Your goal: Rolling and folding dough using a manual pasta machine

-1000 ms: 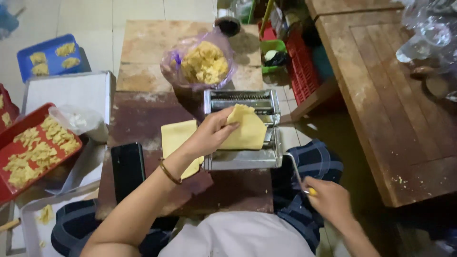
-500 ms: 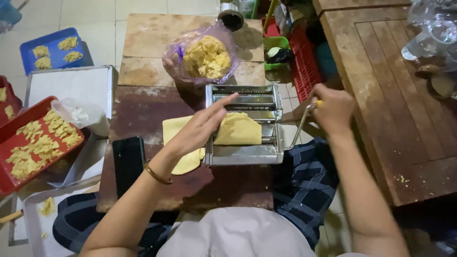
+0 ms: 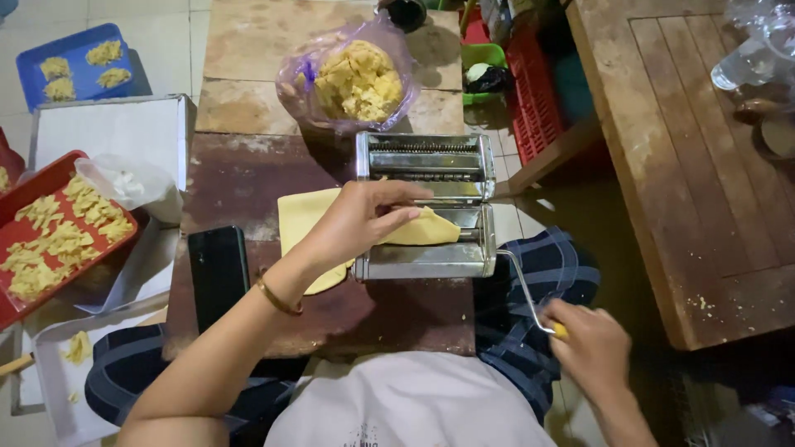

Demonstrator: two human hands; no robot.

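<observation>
Low table (image 3: 248, 178): one pasta machine (image 3: 424, 207), two hands.

The pasta machine (image 3: 425, 207) stands on the low table (image 3: 248, 178), with the dough sheet (image 3: 310, 223) lying across it and out to its left. Far of it sits a bag of dough pieces (image 3: 356, 79). A phone (image 3: 218, 269) lies near-left; 2 trays (image 3: 50, 236) lie farther left.

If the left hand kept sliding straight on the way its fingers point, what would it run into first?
The left hand rests on the yellow dough sheet, fingers pointing right across the pasta machine. Going straight on, it would probably first meet the machine's right end plate, though height is hard to judge.
</observation>
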